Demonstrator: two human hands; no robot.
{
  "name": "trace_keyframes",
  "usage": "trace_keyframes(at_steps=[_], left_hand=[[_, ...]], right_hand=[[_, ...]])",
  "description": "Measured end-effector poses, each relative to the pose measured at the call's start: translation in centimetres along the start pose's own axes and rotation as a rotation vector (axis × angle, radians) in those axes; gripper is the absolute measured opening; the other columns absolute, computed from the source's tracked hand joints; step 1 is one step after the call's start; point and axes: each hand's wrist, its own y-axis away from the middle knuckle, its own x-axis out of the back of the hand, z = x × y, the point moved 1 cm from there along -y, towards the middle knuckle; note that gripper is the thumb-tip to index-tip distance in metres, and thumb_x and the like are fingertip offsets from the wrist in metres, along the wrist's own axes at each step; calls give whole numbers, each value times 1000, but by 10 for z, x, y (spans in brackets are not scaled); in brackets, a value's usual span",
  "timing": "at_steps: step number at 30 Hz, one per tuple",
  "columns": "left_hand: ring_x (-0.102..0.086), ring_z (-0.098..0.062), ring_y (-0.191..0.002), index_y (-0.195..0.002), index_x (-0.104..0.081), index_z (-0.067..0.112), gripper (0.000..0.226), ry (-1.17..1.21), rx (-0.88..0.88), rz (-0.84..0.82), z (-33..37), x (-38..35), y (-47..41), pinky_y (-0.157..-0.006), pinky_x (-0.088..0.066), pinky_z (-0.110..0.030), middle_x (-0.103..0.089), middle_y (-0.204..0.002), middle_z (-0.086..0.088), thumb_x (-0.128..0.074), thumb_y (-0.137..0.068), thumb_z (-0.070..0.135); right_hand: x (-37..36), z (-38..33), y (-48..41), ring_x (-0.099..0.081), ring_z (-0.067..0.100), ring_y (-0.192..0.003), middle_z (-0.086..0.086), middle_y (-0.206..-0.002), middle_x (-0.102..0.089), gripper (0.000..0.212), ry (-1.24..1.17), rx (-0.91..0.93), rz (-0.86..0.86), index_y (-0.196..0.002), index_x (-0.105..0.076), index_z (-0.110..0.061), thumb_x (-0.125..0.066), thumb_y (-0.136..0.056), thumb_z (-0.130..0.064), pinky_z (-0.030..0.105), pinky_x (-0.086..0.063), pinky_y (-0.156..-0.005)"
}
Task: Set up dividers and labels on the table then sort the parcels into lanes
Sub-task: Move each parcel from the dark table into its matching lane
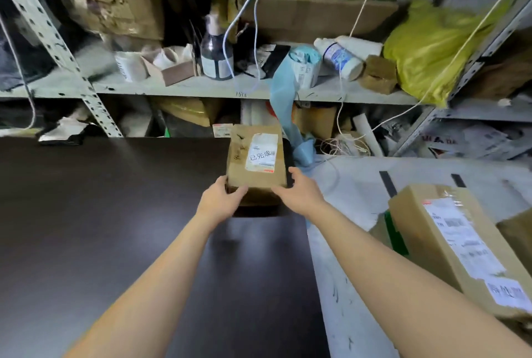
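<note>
Cardboard parcel [256, 167], small and labelled, is at the far right of the dark worktop [100, 213]; whether it rests or hovers is unclear. The left hand [220, 198] and right hand [299, 189] each clamp a near corner. This looks like sorting into a lane. The next move calls for settling it squarely, then fetching the bigger parcel [449, 237].

dim, uneven light — glare on the dark table [115, 213], motion-blurred shelves [178, 90], edges bowed by the wide lens.
</note>
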Motion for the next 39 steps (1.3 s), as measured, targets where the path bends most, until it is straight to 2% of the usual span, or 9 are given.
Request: trace_keyframes(at_steps=[4, 9, 13, 17, 21, 25, 29, 34, 39], left_hand=[[-59, -22, -122, -149, -43, 29, 74, 173, 13, -17, -6, -8, -29, -105, -48, -40, -63, -135, 5, -71, -85, 53], [-63, -14, -112, -136, -55, 43, 51, 287, -61, 6, -11, -13, -25, -101, -50, -36, -69, -119, 16, -73, -88, 41], [-67, -9, -105, -121, -63, 48, 35, 334, -67, -3, -14, -14, -8, -96, -53, -33, -72, -107, 21, -73, -89, 37], [-67, -9, -103, -128, -65, 41, 42, 337, -74, 60, -10, -11, 26, -95, -55, -37, -73, -110, 19, -74, -87, 40], [-66, -3, -95, -121, -69, 40, 34, 318, -137, 143, 13, -1, 79, -84, -52, -30, -73, -102, 20, -75, -88, 35], [-70, -10, -94, -119, -74, 39, 40, 328, -147, 281, 41, 5, 151, -86, -57, -35, -76, -95, 15, -78, -79, 37], [-67, -7, -75, -111, -74, 45, 34, 344, -213, 391, 68, 1, 246, -66, -54, -28, -77, -92, 11, -78, -78, 37], [-74, -15, -92, -109, -74, 50, 46, 317, -258, 505, 95, -16, 354, -87, -60, -52, -78, -89, 11, -77, -66, 66], [-75, -20, -90, -96, -75, 54, 39, 271, -311, 487, 131, -51, 440, -85, -61, -50, -77, -82, 13, -77, -61, 71]], right_hand=[[-15, -1, -23, -59, 22, -126, -1, -137, -62, 65, -99, -84, 19, -145, -48, -18, -74, -88, -34, 29, -46, -100], [-27, -2, -22, -63, 13, -113, -10, -126, -67, 54, -193, -97, 58, -133, -56, -29, -79, -84, -30, 30, -52, -96], [-21, -1, -9, -64, 12, -109, -13, -115, -69, 40, -188, -100, 69, -111, -55, -40, -78, -83, -24, 26, -51, -89], [-7, -2, 20, -64, 16, -112, -12, -121, -69, 46, -175, -63, 93, -121, -59, -38, -77, -80, -27, 36, -54, -97], [18, -2, 67, -63, 19, -116, -9, -128, -68, 60, -159, 16, 127, -135, -55, -31, -76, -79, -33, 39, -54, -98], [50, 5, 131, -64, 18, -114, -11, -126, -69, 61, -152, 116, 167, -133, -58, -33, -79, -76, -42, 37, -54, -95], [86, 20, 212, -65, 18, -114, -11, -125, -69, 65, -182, 239, 189, -132, -59, -33, -79, -72, -50, 41, -56, -96], [140, 53, 317, -63, 18, -114, -7, -124, -69, 62, -240, 347, 222, -131, -58, -28, -80, -76, -50, 41, -54, -95], [186, 100, 395, -63, 16, -110, -10, -120, -67, 68, -272, 326, 300, -131, -54, -28, -76, -76, -61, 39, -53, -94]])
